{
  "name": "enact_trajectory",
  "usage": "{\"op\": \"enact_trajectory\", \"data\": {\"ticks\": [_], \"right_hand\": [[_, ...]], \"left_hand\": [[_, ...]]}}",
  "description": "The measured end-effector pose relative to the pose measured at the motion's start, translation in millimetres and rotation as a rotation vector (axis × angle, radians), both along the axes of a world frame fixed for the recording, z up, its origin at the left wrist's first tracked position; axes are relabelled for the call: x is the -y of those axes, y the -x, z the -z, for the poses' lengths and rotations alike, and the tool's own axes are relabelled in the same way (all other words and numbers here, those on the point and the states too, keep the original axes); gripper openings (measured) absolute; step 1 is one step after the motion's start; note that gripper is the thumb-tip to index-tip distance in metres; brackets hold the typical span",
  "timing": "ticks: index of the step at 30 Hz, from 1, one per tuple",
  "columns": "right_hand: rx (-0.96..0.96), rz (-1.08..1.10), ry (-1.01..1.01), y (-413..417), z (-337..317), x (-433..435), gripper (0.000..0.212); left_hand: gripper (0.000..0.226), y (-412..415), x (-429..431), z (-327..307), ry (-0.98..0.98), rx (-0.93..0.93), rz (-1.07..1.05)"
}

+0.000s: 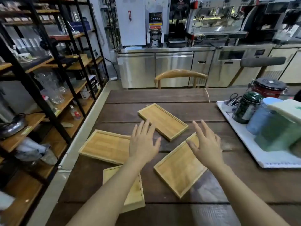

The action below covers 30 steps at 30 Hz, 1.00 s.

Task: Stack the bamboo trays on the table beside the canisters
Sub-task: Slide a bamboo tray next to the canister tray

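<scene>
Several flat bamboo trays lie apart on the dark wooden table (179, 98): a far tray (164, 120), a left tray (105, 145), a right tray (177, 168) and a near tray (135, 191) partly under my left forearm. My left hand (143, 144) hovers with fingers spread between the left and far trays, holding nothing. My right hand (205, 145) is spread over the far corner of the right tray, also holding nothing. The canisters, a dark green one (246, 108) and a red one with a black lid (268, 87), stand at the right.
A white tray (254, 149) at the right table edge carries the green canister, a blue jar (263, 116) and a green container (280, 134). A wooden chair (180, 75) stands beyond the table. Black shelving (48, 79) with glassware runs along the left. Steel counters fill the back.
</scene>
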State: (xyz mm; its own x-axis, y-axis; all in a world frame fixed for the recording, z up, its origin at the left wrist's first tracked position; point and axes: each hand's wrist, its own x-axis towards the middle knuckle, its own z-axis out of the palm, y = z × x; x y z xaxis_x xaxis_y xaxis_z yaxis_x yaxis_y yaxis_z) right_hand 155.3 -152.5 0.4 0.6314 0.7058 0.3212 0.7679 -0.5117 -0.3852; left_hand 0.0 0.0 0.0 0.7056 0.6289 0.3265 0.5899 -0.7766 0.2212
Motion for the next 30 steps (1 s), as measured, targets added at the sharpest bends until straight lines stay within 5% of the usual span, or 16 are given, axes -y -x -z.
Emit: {"op": "enact_trajectory", "data": {"ticks": [4,9,15,18,20,27,30], "right_hand": [[-0.23,0.151,0.279,12.8,50.2,20.2,0.076],[-0.724,0.305,0.21,27.0,81.9,34.1,0.093],[-1.179,0.355,-0.165,41.8,91.0,19.8,0.098],[-1.429,0.512,-0.477,33.9,87.8,9.7,0.073],[-1.543,0.6,-0.517,28.5,84.5,6.2,0.062],[-1.386,0.729,-0.263,9.7,93.8,13.7,0.051],[-1.309,0.698,-0.242,5.6,97.4,24.3,0.035]], "left_hand": [[0.071,-10.3,18.8,44.0,0.257,-0.352,0.027],[0.082,-18.1,31.4,78.6,0.648,-0.554,-0.044],[0.077,-25.8,49.9,89.4,0.969,-0.361,-0.181],[0.061,-34.6,47.9,83.5,1.153,-0.167,-0.278],[0.055,-37.4,47.1,80.0,1.229,-0.108,-0.333],[0.043,-39.6,50.7,81.9,1.418,-0.099,-0.418],[0.047,-49.3,63.1,86.1,1.286,-0.118,-0.31]]}}
